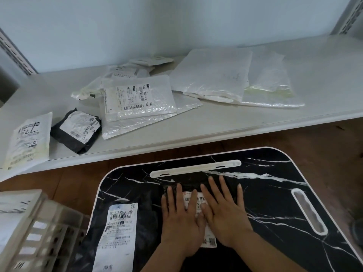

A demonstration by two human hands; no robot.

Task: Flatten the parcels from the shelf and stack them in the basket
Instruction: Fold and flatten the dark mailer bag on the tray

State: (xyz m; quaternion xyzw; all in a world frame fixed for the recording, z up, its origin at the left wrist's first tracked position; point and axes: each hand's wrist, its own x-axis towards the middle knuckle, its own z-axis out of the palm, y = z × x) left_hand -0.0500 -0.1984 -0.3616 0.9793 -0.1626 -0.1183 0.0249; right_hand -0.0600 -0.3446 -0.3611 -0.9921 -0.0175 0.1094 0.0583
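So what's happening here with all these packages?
A person is pressing a black parcel flat on a marble-patterned table, with the left hand and right hand spread open over its label. A second black parcel lies beside it. More parcels wait on the shelf, and the basket stands at the left.

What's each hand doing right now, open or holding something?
Left hand: open, fingers straight, pressing flat on the black parcel.
Right hand: open, fingers straight, pressing on the same parcel.
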